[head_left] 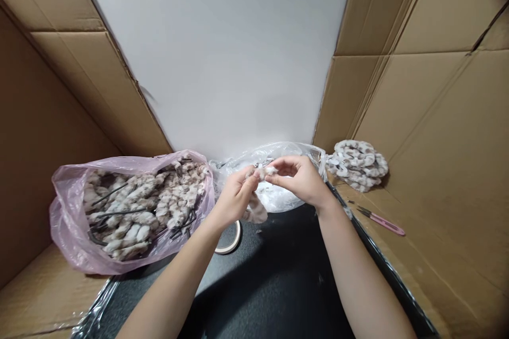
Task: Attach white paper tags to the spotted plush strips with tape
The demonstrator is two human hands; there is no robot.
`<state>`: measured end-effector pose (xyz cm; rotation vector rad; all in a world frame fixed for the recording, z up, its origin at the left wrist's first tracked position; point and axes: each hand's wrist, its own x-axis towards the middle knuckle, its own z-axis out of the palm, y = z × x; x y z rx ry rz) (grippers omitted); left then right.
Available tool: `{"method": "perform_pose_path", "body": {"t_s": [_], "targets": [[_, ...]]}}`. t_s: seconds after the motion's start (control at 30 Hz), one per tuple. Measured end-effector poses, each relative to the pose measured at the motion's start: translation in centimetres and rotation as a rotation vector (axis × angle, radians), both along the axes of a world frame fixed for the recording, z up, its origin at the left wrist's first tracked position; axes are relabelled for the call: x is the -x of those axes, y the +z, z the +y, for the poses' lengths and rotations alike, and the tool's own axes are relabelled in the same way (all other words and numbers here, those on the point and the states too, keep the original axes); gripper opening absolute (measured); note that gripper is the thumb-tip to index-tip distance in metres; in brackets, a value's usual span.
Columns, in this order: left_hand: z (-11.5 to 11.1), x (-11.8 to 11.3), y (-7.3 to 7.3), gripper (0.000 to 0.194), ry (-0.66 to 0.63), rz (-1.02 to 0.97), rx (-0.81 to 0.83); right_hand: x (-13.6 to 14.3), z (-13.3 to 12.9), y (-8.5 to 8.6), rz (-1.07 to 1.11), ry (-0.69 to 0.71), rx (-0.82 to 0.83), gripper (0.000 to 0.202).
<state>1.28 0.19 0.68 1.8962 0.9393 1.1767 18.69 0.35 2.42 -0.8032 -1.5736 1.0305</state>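
Between my two hands is a fluffy white and grey-brown strip [254, 212], its lower end hanging below my left fingers. My left hand [238, 190] is closed around it, thumb on top. With thumb and fingertips, my right hand [297, 176] pinches the strip's right end. Just behind and below the hands lies a clear plastic bag [274, 196] with pale contents I cannot make out. A roll of tape [230, 241] rests on the black surface, partly hidden by my left forearm.
At left, a pink plastic bag [66, 217] holds many fluffy strips [135, 222] with dark cords. Coiled fluffy strips [358, 165] sit at right, near a pink-handled tool [384, 221] on cardboard. Cardboard walls [445, 132] flank the black tabletop [274, 286], with a white wall [222, 53] behind.
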Motion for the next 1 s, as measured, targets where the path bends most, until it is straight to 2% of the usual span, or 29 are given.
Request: {"method": "perform_pose_path", "body": {"t_s": [0.17,0.47,0.6,0.7,0.83,0.9,1.0], "targets": [[-0.2,-0.1,0.1,0.031,-0.031,-0.023,0.010,0.8,0.0,-0.2,0.079,0.068,0.046,0.032],[-0.4,-0.6,-0.1,0.029,-0.109,-0.167,0.161,1.4,0.7,-0.9,0.175,0.155,0.148,0.038],[-0.4,-0.7,-0.1,0.035,-0.115,-0.196,0.207,1.4,1.0,-1.1,0.145,0.137,0.084,0.036],[-0.5,-0.8,-0.1,0.038,-0.111,-0.138,0.186,1.6,1.1,-1.3,0.085,0.139,-0.012,0.028],[-0.4,-0.7,0.2,0.036,-0.075,-0.053,0.133,1.7,1.1,-1.4,-0.019,0.101,-0.141,0.018],[-0.2,-0.5,0.1,0.034,-0.023,-0.055,0.094,1.4,1.0,-1.3,-0.040,0.068,-0.153,0.026],[0.1,-0.3,0.0,0.035,0.065,-0.042,0.022,0.7,0.8,-1.0,-0.002,0.049,-0.068,0.038]]}}
